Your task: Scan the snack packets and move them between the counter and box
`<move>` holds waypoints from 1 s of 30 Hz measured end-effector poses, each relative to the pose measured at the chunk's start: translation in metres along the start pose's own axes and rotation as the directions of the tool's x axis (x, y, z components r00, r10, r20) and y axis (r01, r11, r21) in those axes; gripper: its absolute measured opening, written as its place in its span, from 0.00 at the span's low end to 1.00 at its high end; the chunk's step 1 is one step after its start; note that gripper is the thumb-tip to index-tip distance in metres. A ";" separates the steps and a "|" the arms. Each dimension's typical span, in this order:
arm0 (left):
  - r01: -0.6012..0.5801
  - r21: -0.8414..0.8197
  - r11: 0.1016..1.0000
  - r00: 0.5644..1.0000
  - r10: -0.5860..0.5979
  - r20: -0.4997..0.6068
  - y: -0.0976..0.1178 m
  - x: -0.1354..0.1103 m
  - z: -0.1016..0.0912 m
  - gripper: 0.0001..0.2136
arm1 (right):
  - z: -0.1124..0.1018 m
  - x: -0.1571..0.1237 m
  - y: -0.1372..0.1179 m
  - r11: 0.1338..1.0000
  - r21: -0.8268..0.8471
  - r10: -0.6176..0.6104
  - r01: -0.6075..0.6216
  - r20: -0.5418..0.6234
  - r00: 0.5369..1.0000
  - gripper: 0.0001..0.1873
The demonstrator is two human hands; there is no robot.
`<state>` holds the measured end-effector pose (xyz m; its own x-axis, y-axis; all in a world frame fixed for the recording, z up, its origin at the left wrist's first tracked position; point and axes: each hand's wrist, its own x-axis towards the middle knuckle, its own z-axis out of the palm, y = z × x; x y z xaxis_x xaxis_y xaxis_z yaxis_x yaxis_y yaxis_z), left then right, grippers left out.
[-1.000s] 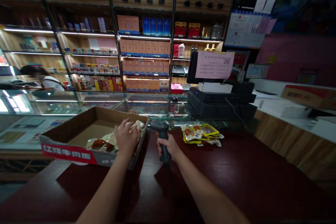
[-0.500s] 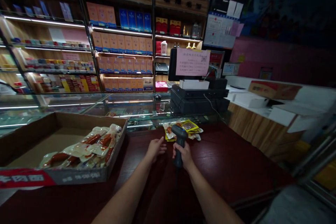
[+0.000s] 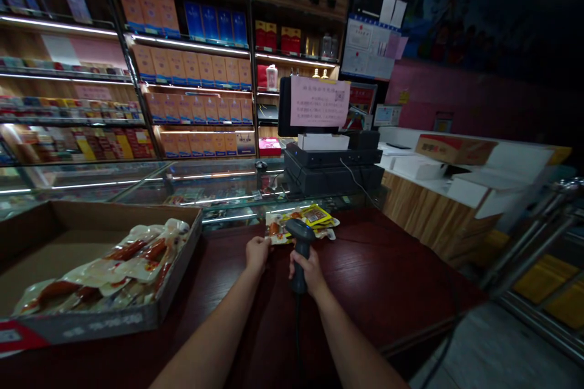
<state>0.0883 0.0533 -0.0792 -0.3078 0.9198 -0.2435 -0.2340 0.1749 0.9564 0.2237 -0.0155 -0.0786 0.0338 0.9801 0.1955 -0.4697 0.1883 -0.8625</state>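
My right hand (image 3: 306,266) is wrapped around the handle of a dark barcode scanner (image 3: 300,231), held upright over the counter with its cable hanging down. Just left of it, my left hand (image 3: 258,253) has its fingers closed at the near left edge of a snack packet (image 3: 274,230), a clear vacuum pack with something orange-brown inside. Yellow packets (image 3: 317,215) lie in the same small pile, partly hidden behind the scanner. The tips of my left fingers are hard to make out.
An open cardboard box (image 3: 177,282) of vacuum-packed sausages (image 3: 137,255) stands at the left on the dark red counter (image 3: 365,279). Behind the pile are a glass display case (image 3: 214,185) and a cash register (image 3: 333,170) with a pink notice. Stocked shelves (image 3: 191,79) line the back wall.
My left hand has gone from open fingers to closed ones at the packet's edge. My right hand still holds the scanner. The view has turned slightly right, shifting everything left.
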 end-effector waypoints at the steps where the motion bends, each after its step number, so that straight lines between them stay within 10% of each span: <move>1: -0.069 0.022 0.997 0.997 0.070 -0.036 -0.002 0.003 -0.013 0.08 | 0.001 -0.001 -0.001 1.000 0.001 0.013 -0.013 0.011 1.000 0.24; 5: -0.351 0.054 0.935 0.923 0.355 -0.148 -0.010 0.013 -0.067 0.10 | 0.004 -0.004 -0.007 0.994 -0.007 0.106 -0.106 0.089 0.990 0.24; 9: -0.388 0.021 0.921 0.902 0.385 -0.198 -0.013 0.018 -0.096 0.14 | 0.005 -0.006 -0.008 0.972 -0.101 0.228 -0.213 0.179 0.957 0.24; 30: -0.394 0.211 0.895 0.860 0.440 -0.257 -0.007 0.009 -0.095 0.10 | 0.004 -0.008 -0.011 0.959 -0.174 0.254 -0.226 0.162 0.954 0.21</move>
<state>0.0000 0.0270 -0.1037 -0.6050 0.7780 0.1697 0.1063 -0.1323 0.9855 0.2253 -0.0255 -0.0685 -0.2295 0.9723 0.0430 -0.3044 -0.0298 -0.9521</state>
